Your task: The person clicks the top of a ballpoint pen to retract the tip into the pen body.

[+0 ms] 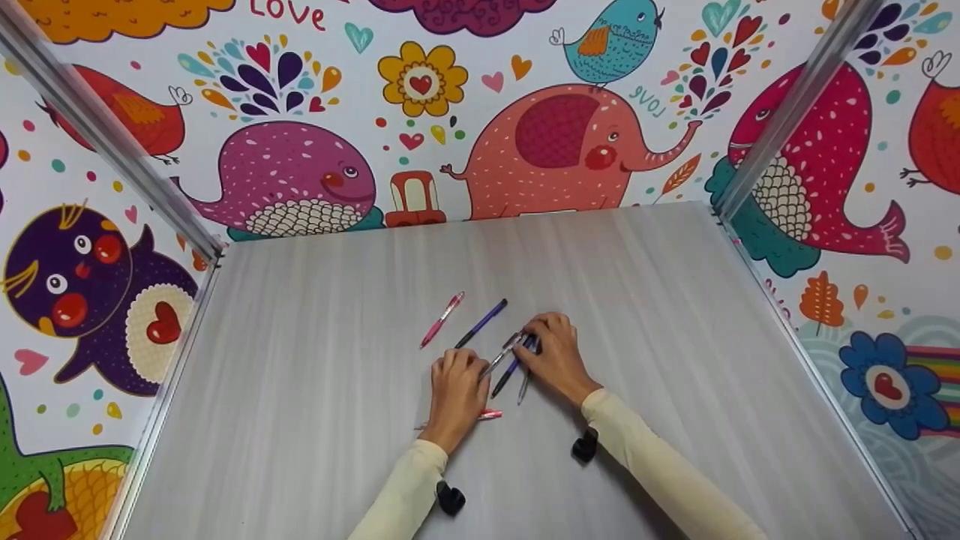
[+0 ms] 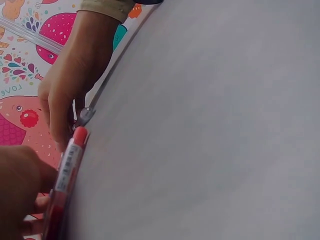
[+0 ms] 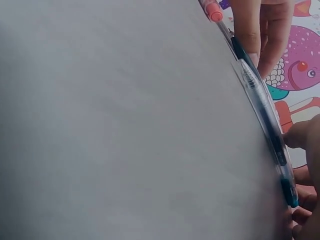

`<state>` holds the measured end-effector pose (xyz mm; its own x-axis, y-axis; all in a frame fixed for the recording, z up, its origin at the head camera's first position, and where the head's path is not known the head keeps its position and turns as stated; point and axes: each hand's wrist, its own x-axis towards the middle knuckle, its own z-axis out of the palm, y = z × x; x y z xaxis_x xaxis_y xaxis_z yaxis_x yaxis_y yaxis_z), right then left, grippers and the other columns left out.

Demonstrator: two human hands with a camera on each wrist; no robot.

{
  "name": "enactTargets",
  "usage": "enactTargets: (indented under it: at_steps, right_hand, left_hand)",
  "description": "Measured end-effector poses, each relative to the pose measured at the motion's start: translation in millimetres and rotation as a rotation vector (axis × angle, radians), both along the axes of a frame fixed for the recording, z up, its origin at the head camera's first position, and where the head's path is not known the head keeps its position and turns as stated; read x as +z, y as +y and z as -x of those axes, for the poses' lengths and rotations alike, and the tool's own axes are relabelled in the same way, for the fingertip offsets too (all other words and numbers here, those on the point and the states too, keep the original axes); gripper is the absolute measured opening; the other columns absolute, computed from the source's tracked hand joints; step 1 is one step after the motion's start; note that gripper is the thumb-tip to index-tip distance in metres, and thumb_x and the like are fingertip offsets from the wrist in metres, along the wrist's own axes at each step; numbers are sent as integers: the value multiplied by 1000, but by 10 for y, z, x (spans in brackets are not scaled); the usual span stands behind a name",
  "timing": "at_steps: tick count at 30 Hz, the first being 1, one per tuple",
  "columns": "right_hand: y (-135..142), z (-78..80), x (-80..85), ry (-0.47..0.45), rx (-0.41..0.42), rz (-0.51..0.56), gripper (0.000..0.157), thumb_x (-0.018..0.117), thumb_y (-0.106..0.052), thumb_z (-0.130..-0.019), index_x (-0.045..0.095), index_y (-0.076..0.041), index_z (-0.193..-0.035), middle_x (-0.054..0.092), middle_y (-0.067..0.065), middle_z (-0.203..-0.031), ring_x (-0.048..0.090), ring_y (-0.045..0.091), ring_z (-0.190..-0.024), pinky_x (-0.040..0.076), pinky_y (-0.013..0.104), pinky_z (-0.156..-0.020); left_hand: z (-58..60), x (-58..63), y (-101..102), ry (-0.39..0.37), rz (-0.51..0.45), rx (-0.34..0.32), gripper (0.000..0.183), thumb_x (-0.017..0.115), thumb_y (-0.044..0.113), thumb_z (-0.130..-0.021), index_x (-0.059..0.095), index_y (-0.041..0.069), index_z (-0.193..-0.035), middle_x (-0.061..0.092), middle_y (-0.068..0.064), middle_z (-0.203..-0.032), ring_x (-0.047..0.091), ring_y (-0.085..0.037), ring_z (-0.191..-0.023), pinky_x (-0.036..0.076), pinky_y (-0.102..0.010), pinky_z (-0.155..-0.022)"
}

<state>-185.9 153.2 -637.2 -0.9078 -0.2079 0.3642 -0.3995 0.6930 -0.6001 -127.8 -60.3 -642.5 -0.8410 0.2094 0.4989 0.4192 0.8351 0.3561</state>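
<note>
Several pens lie close together on the table around both hands. In the head view a clear pen with a dark part [image 1: 504, 352] spans the gap between them. My left hand [image 1: 456, 386], fingers curled downward, pinches its near end. At its far end my right hand [image 1: 555, 356] holds it between thumb and fingers. Beneath the right fingers lie a blue pen with a black tip [image 1: 507, 377] and a clear pen with a teal end [image 3: 265, 115]. A red pen [image 1: 490, 414] lies partly hidden under the left wrist.
Beyond the left hand lie a pink pen [image 1: 442, 320] and a blue pen with a black end [image 1: 484, 322], both slanted. The grey table [image 1: 315, 337] is bounded by metal-framed walls with cartoon animals [image 1: 555, 157]. Black wrist devices [image 1: 585, 445] hang at both sleeves.
</note>
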Motion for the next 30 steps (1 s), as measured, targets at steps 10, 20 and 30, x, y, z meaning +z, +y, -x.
enactTargets:
  at_steps: [10, 20, 30]
  right_hand:
    - [-54, -63, 181, 95, 52, 21, 38, 90, -13, -93, 74, 4, -123, 65, 17, -131, 52, 40, -130, 42, 58, -108]
    - [-5, -110, 458, 126, 121, 143, 43, 85, -8, -97, 69, 4, -135, 64, 19, -135, 56, 39, -130, 49, 58, -108]
    - [42, -162, 592, 9, 300, 295, 56, 78, -5, -102, 56, -1, -153, 61, 17, -144, 65, 43, -130, 58, 53, -104]
  left_hand:
    - [-10, 77, -27, -32, -94, 10, 12, 85, 7, -94, 79, 6, -104, 75, -9, -104, 65, -29, -105, 52, -56, -95]
    - [53, 149, 10, 12, -322, -43, 17, 86, -2, -87, 79, 4, -100, 78, -5, -93, 67, -23, -89, 54, -49, -79]
    - [-71, 386, 107, -253, -497, -100, 20, 82, -7, -93, 79, 0, -111, 77, -8, -102, 72, -24, -97, 61, -45, -88]
